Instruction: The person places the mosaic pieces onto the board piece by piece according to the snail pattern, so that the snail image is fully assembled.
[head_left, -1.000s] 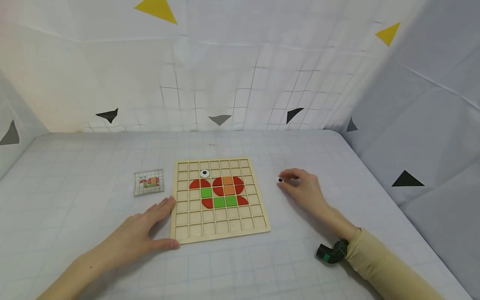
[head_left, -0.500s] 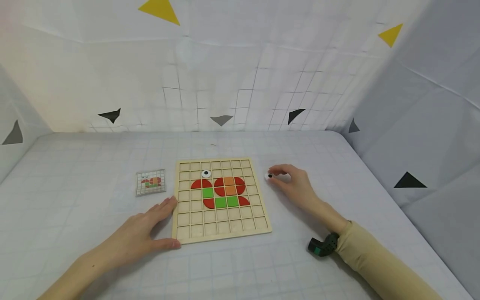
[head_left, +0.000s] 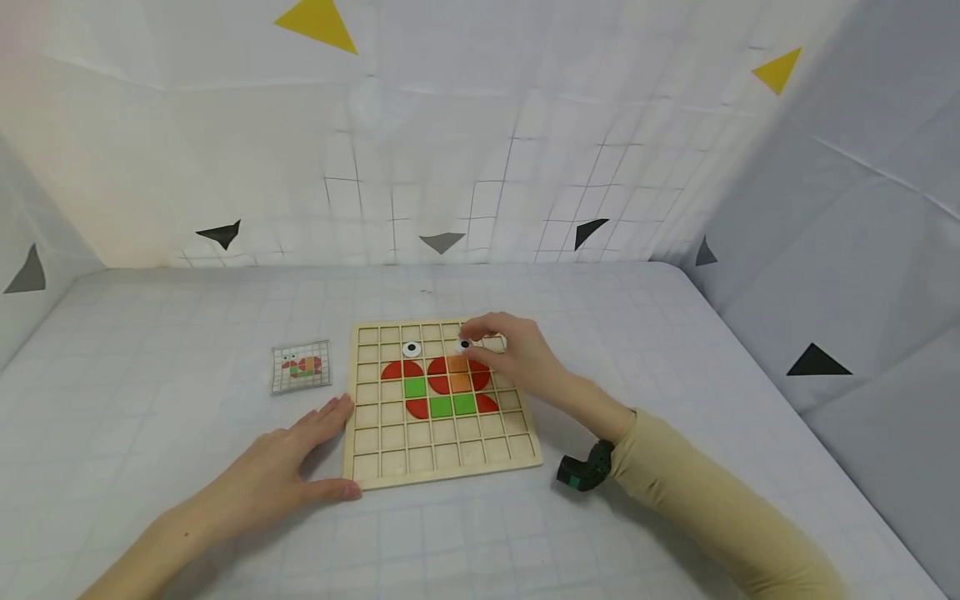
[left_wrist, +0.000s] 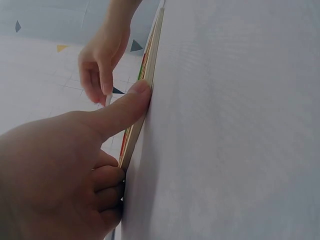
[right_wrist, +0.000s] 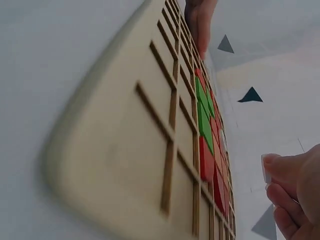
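A wooden grid board (head_left: 442, 456) lies on the table, with red curved, green square and orange tiles set in its cells. One white eye tile (head_left: 411, 349) with a black dot sits in its upper part. My right hand (head_left: 517, 354) pinches a second eye tile (head_left: 464, 344) between thumb and fingertips, over the upper right part of the board. In the right wrist view this tile (right_wrist: 266, 170) shows edge-on above the surface. My left hand (head_left: 281, 454) rests at the board's left side, fingers extended, its thumb (left_wrist: 131, 102) against the edge near the lower left corner.
A small pattern card (head_left: 301, 367) with a matching coloured figure lies left of the board. The white cloth-covered table (head_left: 172, 333) meets white hangings at the back and right. A dark wrist device (head_left: 587, 468) is on my right wrist.
My right hand has carried the eye tile leftward from the table right of the board to over its upper right part. The left hand has stayed at the board's left edge.
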